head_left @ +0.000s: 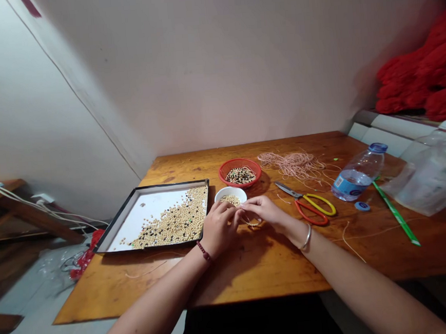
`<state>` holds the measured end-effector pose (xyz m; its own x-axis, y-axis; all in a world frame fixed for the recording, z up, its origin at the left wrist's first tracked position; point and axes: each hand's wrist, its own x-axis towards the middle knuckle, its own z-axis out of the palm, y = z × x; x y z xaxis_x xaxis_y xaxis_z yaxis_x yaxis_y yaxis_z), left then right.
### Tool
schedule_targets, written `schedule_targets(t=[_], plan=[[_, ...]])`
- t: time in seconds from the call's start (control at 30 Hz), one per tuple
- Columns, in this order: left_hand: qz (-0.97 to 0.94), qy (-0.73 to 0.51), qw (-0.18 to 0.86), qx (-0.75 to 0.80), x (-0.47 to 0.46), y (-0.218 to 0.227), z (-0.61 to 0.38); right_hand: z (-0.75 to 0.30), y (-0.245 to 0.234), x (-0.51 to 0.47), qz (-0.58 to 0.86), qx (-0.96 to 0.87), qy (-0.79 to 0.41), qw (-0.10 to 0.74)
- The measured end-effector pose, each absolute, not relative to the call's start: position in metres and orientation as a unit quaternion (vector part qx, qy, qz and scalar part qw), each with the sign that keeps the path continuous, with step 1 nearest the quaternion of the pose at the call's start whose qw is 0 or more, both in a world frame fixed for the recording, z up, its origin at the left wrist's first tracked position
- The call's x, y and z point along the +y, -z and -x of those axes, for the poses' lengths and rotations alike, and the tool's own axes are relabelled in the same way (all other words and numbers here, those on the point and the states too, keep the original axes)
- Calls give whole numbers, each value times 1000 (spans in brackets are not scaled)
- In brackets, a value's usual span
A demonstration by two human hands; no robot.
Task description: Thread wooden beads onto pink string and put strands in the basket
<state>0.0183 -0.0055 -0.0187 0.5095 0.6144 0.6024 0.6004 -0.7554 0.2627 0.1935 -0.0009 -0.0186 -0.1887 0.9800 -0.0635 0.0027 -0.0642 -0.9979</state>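
Scissors (298,196) just beside right hand (265,210)

A small strand (254,225) beneath the hands (219,228) (264,211), mostly hidden, perhaps beaded, too small to tell.

Wooden table (369,258) with tray (134,215), scissors (307,204), water bottle (358,173)

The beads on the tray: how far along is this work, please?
Done: a mixed bead batch seems gathered in the red basket. In hand: the left hand and right hand are at a short beaded strand. Left: many beads on the tray, and the pink cord bundle.
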Motion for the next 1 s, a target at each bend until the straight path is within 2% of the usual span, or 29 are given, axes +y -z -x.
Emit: schedule_targets(t=[0.27, 0.47, 0.63, 1.0], plan=[[-834, -383, 90, 386, -1, 20, -22, -192, 19, -1, 447, -542, -564, 433], [-796, -414, 163, 410, 3, 22, -22, -193, 25, 1, 439, -584, -516, 447], [-800, -371, 234, 410, 3, 27, -22, -193, 24, 0, 438, -596, -516, 432], [-829, -354, 116, 416, 3, 25, -21, -193, 21, -5, 426, -517, -614, 416]])
